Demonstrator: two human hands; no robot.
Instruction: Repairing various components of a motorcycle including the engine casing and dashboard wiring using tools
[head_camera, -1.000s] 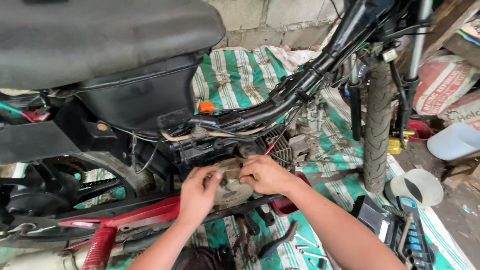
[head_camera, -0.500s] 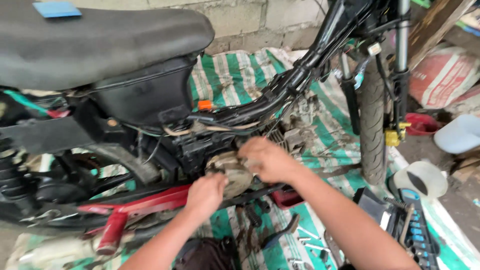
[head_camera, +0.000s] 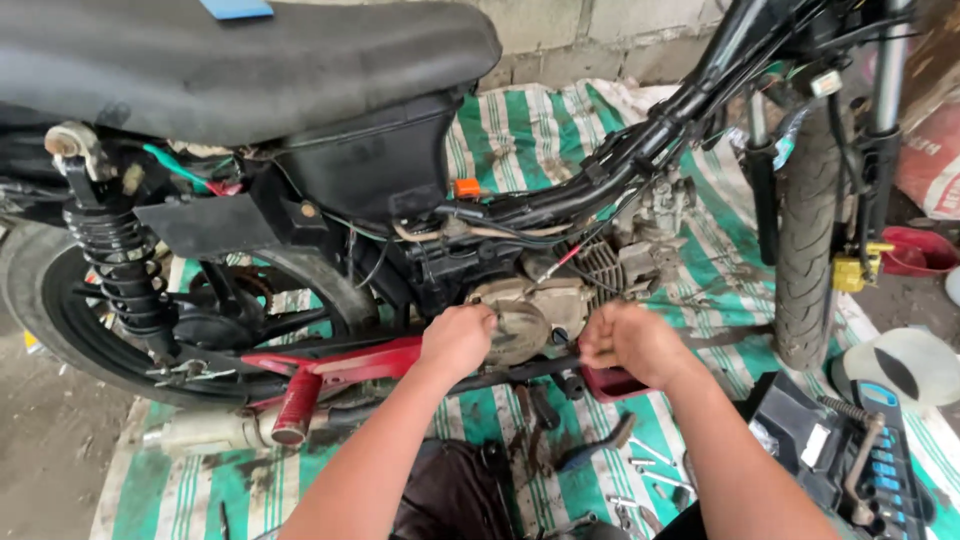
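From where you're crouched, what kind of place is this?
Probably an informal motorcycle repair spot, maybe a backyard. A stripped motorcycle stands on a striped tarp over bare ground, both hands work at its engine cover, and a socket tool case lies open nearby.

There is one motorcycle (head_camera: 400, 200) with one black seat (head_camera: 240, 60) and two wheels: one front wheel (head_camera: 805, 250) at the right, one rear wheel (head_camera: 60, 310) at the left. One striped mat (head_camera: 520, 130) lies under it. One tool case (head_camera: 850, 460) is near right. Two hands: left hand (head_camera: 457, 340), right hand (head_camera: 628, 343).
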